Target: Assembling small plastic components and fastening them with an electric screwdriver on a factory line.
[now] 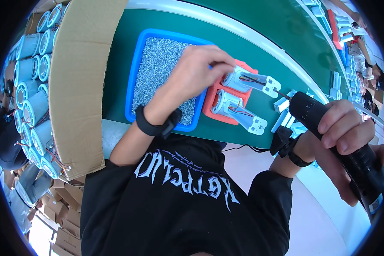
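Observation:
Side by side in a red foam block (pixel 209 106) lie two white plastic housings, each a round cup with a narrow bracket and thin wires. At the upper housing (pixel 240 81), the thumb and fingers of my left hand (pixel 200 68) are pinched together by its round end. Anything between those fingertips is hidden. The lower housing (pixel 230 104) rests untouched. My right hand (pixel 345 132) is wrapped around a black electric screwdriver (pixel 309 112). Its bit points at the bracket end of the upper housing. Under my left forearm stands a blue tray (pixel 134 81) full of small silver screws (pixel 158 59).
A cardboard box (pixel 79 81) holding several white cylindrical parts (pixel 34 109) with wires stands at the left. White bracket pieces (pixel 283 104) lie on the green tabletop (pixel 179 17) beyond the housings. Other people work at the far right.

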Demonstrator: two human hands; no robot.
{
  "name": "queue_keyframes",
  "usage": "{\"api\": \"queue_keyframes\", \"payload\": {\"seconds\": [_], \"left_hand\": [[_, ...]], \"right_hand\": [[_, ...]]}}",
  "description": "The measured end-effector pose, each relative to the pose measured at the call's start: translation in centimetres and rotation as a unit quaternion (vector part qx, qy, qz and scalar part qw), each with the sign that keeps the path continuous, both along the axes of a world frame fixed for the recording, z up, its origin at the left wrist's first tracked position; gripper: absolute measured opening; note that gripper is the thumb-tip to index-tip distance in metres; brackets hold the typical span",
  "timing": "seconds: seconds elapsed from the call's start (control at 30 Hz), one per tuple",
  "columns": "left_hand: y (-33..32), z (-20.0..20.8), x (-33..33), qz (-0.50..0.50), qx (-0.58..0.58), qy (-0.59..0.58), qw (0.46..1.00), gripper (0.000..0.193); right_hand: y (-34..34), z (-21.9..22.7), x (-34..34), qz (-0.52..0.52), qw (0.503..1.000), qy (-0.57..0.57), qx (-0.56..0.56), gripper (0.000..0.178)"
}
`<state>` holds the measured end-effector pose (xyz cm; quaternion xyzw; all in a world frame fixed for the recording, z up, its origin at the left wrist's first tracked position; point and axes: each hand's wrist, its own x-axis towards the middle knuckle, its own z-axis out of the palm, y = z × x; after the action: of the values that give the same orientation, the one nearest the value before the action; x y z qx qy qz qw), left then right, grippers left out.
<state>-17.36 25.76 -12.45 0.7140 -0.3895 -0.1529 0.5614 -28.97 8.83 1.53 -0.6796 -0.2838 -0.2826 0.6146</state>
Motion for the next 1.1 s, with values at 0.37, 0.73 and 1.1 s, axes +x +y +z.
{"api": "queue_keyframes", "payload": {"seconds": [0.37, 0.73, 1.1], "left_hand": [[-1.9, -1.5, -2.7, -0.020, -0.040, 0.034, 0.998, 0.015], [-2.2, -2.0, -3.4, 0.005, -0.105, 0.172, 0.979, 0.013], [-1.1, -0.6, -3.5, -0.065, -0.168, 0.302, 0.936, 0.019]], "right_hand": [[-1.5, -0.1, -0.2, -0.048, 0.999, 0.019, -0.013, 0.083], [-1.6, 0.6, -2.2, -0.130, 0.982, -0.022, 0.138, 0.071], [-3.1, 2.3, -3.6, -0.063, 0.982, -0.027, 0.174, 0.061]]}}
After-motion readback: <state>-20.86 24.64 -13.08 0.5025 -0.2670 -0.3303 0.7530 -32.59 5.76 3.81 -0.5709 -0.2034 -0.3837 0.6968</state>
